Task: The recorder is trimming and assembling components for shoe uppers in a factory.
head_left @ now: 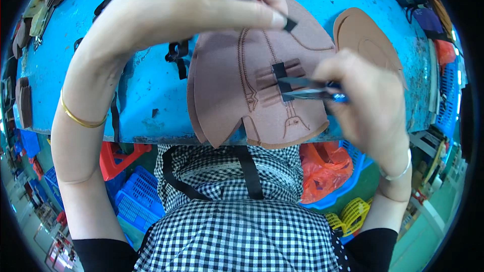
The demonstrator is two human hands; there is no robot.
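Bench: blue worktable (146,95), worn, with brown leather piece (227,85) at its near edge.
Left hand (191,5): at 12 o'clock, fingers pinched shut on black strap (289,24).
Right hand (368,100): at 3 o'clock, closed around blue-handled scissors (307,89), blades over the black strap's lower end (280,70) threaded through the leather's slits.
Below: checked apron (242,221).

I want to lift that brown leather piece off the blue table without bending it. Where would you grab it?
Probably by the near edge of the brown leather piece, coming from the person's side. That scalloped edge overhangs the blue table, so fingers can slip beneath. Its middle is occupied: the right hand works scissors there, and the left hand pinches a black strip above.
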